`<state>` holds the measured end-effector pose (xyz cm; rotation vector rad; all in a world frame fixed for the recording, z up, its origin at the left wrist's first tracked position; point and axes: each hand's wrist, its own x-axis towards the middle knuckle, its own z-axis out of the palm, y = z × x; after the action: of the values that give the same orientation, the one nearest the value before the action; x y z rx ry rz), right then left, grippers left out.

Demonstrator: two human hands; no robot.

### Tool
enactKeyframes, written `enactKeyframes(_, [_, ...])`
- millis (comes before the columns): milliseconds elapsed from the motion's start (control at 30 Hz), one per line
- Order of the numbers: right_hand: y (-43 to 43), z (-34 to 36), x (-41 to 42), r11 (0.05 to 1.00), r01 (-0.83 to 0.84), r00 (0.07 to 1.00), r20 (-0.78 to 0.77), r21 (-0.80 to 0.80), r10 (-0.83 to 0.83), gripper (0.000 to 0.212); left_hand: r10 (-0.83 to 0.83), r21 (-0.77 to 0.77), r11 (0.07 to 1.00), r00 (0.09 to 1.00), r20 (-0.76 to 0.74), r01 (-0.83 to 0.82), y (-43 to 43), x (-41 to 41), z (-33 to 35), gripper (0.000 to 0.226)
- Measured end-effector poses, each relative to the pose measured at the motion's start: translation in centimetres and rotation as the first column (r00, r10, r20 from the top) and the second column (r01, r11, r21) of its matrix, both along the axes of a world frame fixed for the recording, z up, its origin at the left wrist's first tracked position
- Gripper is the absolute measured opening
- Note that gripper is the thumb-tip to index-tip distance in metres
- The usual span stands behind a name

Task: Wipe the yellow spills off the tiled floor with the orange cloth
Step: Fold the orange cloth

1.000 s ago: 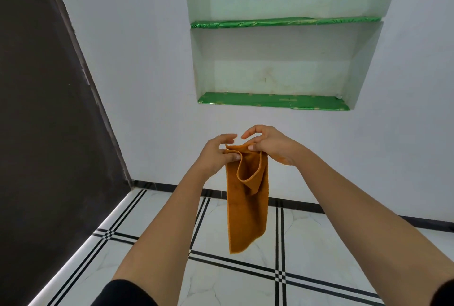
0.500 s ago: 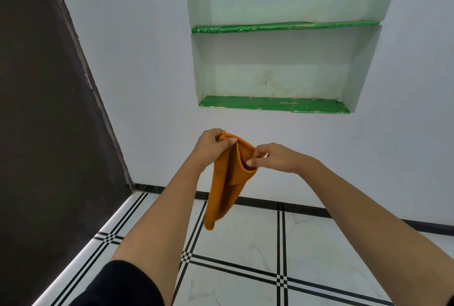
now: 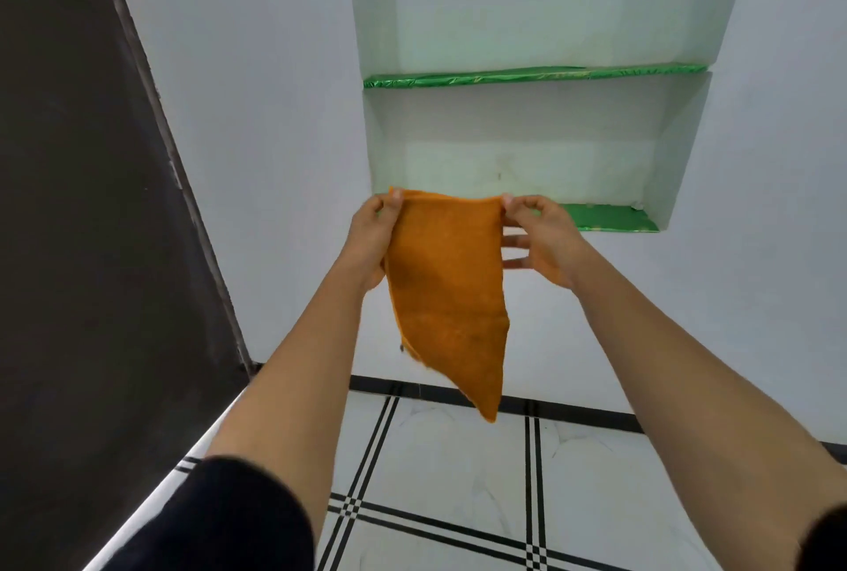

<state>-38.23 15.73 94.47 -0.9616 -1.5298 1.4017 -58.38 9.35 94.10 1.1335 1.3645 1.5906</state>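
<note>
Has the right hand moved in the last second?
Yes. The right hand has pulled away from the left hand, stretching the cloth flat, and now overlaps the lower green shelf it was below.

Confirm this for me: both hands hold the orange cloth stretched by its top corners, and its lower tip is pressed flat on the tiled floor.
One detail is wrong. The left hand and right hand do pinch the top corners of the orange cloth, but the head view shows its lower tip hanging free in the air, above the tiled floor, not pressed on it.
</note>
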Motion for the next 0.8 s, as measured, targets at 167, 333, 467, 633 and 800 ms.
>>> enactKeyframes(167, [-1.8,-6.6,1.1,0.847,-0.299,0.825,0.326,-0.439,0.461,0.058,-0.249,-0.485,0.780,0.907,0.340,0.396,-0.6,0.7,-7.1,0.084])
enactKeyframes(333, [-1.9,-10.4,1.2,0.804,-0.398,0.874,0.083,-0.443,0.478,0.067,-0.251,-0.464,0.774,0.882,0.398,0.430,-1.0,0.6,-8.9,0.056])
enactKeyframes(467, [-1.0,-8.0,0.9,0.869,-0.331,0.938,-0.031,-0.369,0.344,0.074,-0.194,-0.267,0.908,0.888,0.417,0.323,-1.1,-0.6,-7.6,0.062])
enactKeyframes(633, [-0.2,-5.0,-0.5,0.931,-0.102,0.989,0.067,-0.352,0.134,0.071,-0.260,-0.272,0.888,0.893,0.368,0.371,-1.3,0.1,-9.1,0.076])
enactKeyframes(800, [1.2,-3.7,-0.5,0.941,-0.074,0.994,0.057,-0.329,0.098,0.074,-0.277,-0.180,0.926,0.921,0.275,0.332,-0.4,0.1,-6.8,0.082])
